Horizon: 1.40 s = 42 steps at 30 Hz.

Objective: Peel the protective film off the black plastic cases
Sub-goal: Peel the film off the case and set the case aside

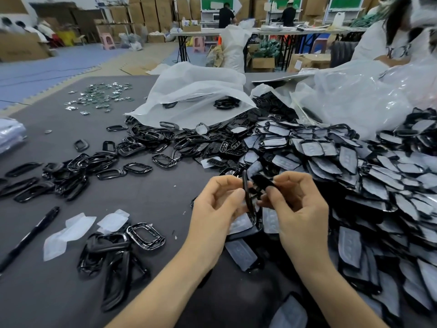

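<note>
Left hand (216,209), right hand (299,209), one case (247,197)

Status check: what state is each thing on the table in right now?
black case: lifted, on edge, in left hand.
dark piece: pinched by right hand.
right pile: film still on.
left frames: bare, scattered.
film scraps: peeled, lying flat.
white bag: open, cases spilling out.
pen: lying on table.

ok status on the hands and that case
Left hand grips black case edge-on. Right hand pinches its other side. Filmed pile crowds the right.
</note>
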Available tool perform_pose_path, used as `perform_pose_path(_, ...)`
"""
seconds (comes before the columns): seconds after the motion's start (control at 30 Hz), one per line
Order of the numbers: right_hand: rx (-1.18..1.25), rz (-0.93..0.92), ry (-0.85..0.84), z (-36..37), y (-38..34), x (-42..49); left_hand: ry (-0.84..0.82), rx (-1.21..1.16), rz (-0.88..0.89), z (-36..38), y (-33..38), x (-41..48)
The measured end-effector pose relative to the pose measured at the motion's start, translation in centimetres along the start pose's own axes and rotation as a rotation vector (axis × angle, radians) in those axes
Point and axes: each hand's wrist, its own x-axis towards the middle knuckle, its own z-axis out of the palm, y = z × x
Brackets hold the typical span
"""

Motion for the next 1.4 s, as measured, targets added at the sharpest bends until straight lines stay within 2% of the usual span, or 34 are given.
perform_pose_path(0.17,-0.122,-0.055,-0.085,0.26,-0.21,-0.5,-0.007,-0.255,-0.118,0.0,0.37,0.2)
perform_pose_path(0.33,-0.127,-0.052,-0.058,0.08,-0.32,-0.31,0.075,-0.31,-0.164,-0.27,0.25,0.61)
perform_pose_path(0.6,-0.053,0.015,-0.062,0.05,-0.32,-0.12,0.044,-0.309,-0.148,-0.66,0.05,0.66)
perform_pose_path(0.73,-0.132,-0.005,-0.091,-0.11,-0.01,0.0,0.053,-0.313,-0.119,-0.79,-0.12,0.77)
perform_pose_path(1.07,-0.009,0.013,-0.061,-0.17,0.52,0.3,0.014,-0.144,-0.061,-0.49,-0.18,0.6)
perform_pose_path(1.4,-0.077,-0.033,-0.052,-0.25,0.25,0.17,-0.041,-0.085,-0.049,-0.39,-0.07,0.3)
